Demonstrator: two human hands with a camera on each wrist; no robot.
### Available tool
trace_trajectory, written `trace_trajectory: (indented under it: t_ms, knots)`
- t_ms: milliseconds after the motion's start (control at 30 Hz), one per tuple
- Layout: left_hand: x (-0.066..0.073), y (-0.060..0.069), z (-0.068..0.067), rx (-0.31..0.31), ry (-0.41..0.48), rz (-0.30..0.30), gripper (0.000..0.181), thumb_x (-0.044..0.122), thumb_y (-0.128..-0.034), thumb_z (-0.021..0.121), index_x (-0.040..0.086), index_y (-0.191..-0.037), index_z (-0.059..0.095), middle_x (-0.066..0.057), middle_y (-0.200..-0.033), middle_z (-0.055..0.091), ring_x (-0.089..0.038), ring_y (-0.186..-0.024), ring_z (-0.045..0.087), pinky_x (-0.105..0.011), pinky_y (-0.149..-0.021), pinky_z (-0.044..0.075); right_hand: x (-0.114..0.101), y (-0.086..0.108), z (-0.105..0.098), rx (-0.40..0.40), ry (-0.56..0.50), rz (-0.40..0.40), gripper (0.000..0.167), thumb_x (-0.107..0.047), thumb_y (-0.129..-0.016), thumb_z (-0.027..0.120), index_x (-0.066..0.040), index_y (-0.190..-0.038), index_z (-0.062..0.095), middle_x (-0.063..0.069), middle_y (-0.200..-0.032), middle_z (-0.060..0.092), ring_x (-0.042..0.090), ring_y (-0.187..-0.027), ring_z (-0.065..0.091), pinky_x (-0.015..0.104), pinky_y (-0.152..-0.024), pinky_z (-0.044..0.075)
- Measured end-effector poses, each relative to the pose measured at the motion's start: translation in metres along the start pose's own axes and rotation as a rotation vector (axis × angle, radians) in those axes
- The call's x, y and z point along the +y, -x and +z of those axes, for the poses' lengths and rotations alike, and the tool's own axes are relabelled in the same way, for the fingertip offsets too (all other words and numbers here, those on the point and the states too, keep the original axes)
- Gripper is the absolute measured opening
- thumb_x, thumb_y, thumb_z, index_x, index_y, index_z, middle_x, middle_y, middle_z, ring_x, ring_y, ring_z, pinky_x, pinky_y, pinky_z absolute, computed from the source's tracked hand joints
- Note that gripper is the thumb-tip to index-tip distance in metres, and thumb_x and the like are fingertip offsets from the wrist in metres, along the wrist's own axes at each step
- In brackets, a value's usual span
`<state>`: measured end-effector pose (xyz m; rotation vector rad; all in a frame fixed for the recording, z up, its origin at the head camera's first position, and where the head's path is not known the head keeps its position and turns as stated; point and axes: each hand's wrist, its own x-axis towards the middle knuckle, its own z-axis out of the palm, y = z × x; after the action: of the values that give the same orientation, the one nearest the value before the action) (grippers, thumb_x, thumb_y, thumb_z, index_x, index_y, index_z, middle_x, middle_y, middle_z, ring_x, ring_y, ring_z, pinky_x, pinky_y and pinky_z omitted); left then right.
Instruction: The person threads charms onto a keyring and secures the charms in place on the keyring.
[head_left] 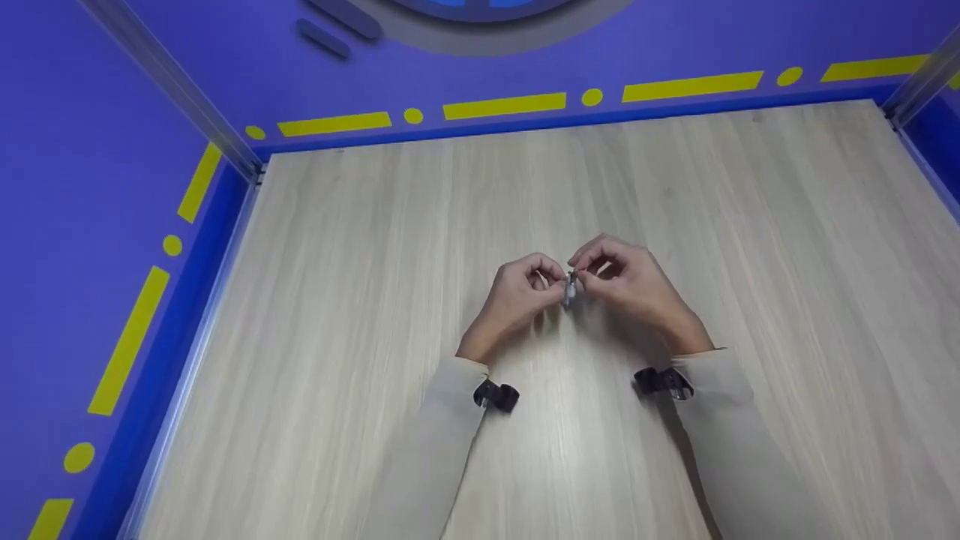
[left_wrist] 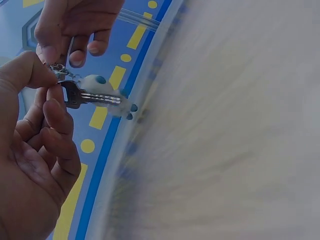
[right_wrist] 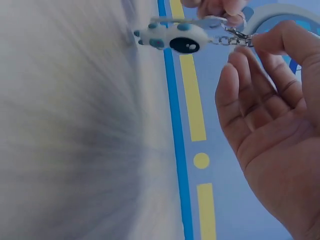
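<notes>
Between the two hands, above the table, hang a silver key [left_wrist: 74, 95] and a small white figure with teal spots [right_wrist: 187, 39] and a dark oval. The left hand [head_left: 519, 291] pinches the key's head between thumb and index finger, as the left wrist view shows. The right hand [head_left: 628, 281] pinches the metal chain and clasp [right_wrist: 239, 39] with thumb and index finger; its other fingers are loosely bent. Key and figure lie side by side, close together. How the key joins the ring is hidden by the fingertips.
A wood-grain table [head_left: 360, 300] lies under the hands. Blue walls with yellow dashes and dots [head_left: 334, 124] rise at the back and left, with metal profiles [head_left: 176, 82] at the corners. Dark bands [head_left: 496, 396] sit at both sleeve cuffs.
</notes>
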<state>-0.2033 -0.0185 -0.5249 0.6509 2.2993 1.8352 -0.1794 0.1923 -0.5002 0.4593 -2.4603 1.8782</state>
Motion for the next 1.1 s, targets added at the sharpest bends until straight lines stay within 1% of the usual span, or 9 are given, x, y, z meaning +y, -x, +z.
trace_trajectory:
  t_ms: [200, 300, 400, 467, 600, 733, 867, 967, 1100]
  knots:
    - [0.004, 0.001, 0.0, 0.012, 0.017, 0.015, 0.007, -0.001, -0.0886, 0.073, 0.004, -0.093, 0.072, 0.008, -0.078, 0.065, -0.005, -0.061, 0.052, -0.02, -0.054, 0.041, 0.0, 0.001, 0.004, -0.018, -0.062, 0.002, 0.008, 0.008, -0.094, 0.072, 0.001, -0.094, 0.07, 0.013, -0.107, 0.073, 0.024, -0.095, 0.068, 0.03, -0.08, 0.056]
    - [0.004, 0.002, 0.001, 0.02, 0.062, 0.012, 0.005, 0.0, -0.0894, 0.074, 0.003, -0.093, 0.072, 0.007, -0.078, 0.066, -0.005, -0.059, 0.052, -0.021, -0.052, 0.04, 0.002, 0.001, 0.005, -0.017, -0.099, -0.004, 0.007, 0.01, -0.093, 0.071, 0.003, -0.095, 0.069, 0.015, -0.104, 0.071, 0.025, -0.094, 0.068, 0.03, -0.082, 0.058]
    - [0.005, 0.002, 0.002, 0.03, 0.13, 0.011, 0.003, 0.001, -0.0918, 0.075, 0.0, -0.094, 0.073, 0.005, -0.08, 0.068, -0.006, -0.059, 0.052, -0.021, -0.052, 0.04, 0.005, 0.0, 0.005, -0.006, -0.152, -0.007, 0.005, 0.009, -0.093, 0.072, 0.006, -0.094, 0.068, 0.016, -0.103, 0.07, 0.024, -0.094, 0.068, 0.03, -0.084, 0.059]
    - [0.005, 0.002, 0.003, 0.033, 0.169, 0.015, 0.005, 0.001, -0.0931, 0.076, -0.002, -0.096, 0.073, 0.004, -0.082, 0.069, -0.006, -0.06, 0.053, -0.021, -0.053, 0.04, 0.006, 0.0, 0.006, 0.01, -0.194, -0.01, 0.006, 0.009, -0.093, 0.073, 0.009, -0.094, 0.067, 0.015, -0.101, 0.07, 0.024, -0.094, 0.068, 0.03, -0.085, 0.059]
    - [0.006, 0.002, 0.002, 0.017, 0.226, 0.02, 0.008, -0.001, -0.0944, 0.075, -0.004, -0.102, 0.074, 0.002, -0.088, 0.072, -0.008, -0.061, 0.056, -0.022, -0.053, 0.043, 0.011, -0.002, 0.005, 0.056, -0.246, -0.01, 0.005, 0.015, -0.092, 0.069, 0.014, -0.094, 0.065, 0.012, -0.098, 0.071, 0.019, -0.089, 0.07, 0.027, -0.082, 0.059]
    - [0.004, 0.003, 0.002, 0.018, 0.201, 0.039, 0.008, 0.0, -0.0954, 0.076, -0.003, -0.103, 0.076, 0.0, -0.09, 0.073, -0.009, -0.062, 0.056, -0.022, -0.053, 0.045, 0.012, -0.002, 0.004, 0.09, -0.315, 0.022, 0.004, 0.018, -0.091, 0.066, 0.015, -0.094, 0.064, 0.011, -0.096, 0.071, 0.016, -0.082, 0.072, 0.026, -0.076, 0.06]
    - [0.003, 0.003, 0.003, 0.035, 0.169, 0.063, 0.007, 0.002, -0.096, 0.076, -0.003, -0.101, 0.077, 0.001, -0.089, 0.073, -0.009, -0.063, 0.055, -0.023, -0.053, 0.045, 0.011, -0.002, 0.004, 0.092, -0.349, 0.049, 0.004, 0.017, -0.092, 0.066, 0.013, -0.094, 0.065, 0.012, -0.097, 0.071, 0.016, -0.079, 0.072, 0.028, -0.075, 0.061]
    - [0.003, 0.003, 0.004, 0.052, 0.156, 0.073, 0.005, 0.001, -0.0949, 0.077, -0.003, -0.098, 0.076, 0.002, -0.087, 0.072, -0.009, -0.063, 0.054, -0.023, -0.054, 0.044, 0.01, -0.002, 0.005, 0.082, -0.325, 0.055, 0.007, 0.017, -0.093, 0.065, 0.01, -0.093, 0.067, 0.012, -0.097, 0.071, 0.017, -0.081, 0.072, 0.028, -0.075, 0.061]
    - [0.004, 0.002, 0.004, 0.083, 0.119, 0.075, 0.003, 0.001, -0.0924, 0.077, 0.001, -0.092, 0.075, 0.003, -0.083, 0.072, -0.008, -0.063, 0.055, -0.022, -0.054, 0.043, 0.007, -0.002, 0.002, 0.048, -0.227, 0.057, 0.004, 0.012, -0.094, 0.071, 0.009, -0.094, 0.069, 0.012, -0.099, 0.072, 0.018, -0.087, 0.07, 0.028, -0.079, 0.06]
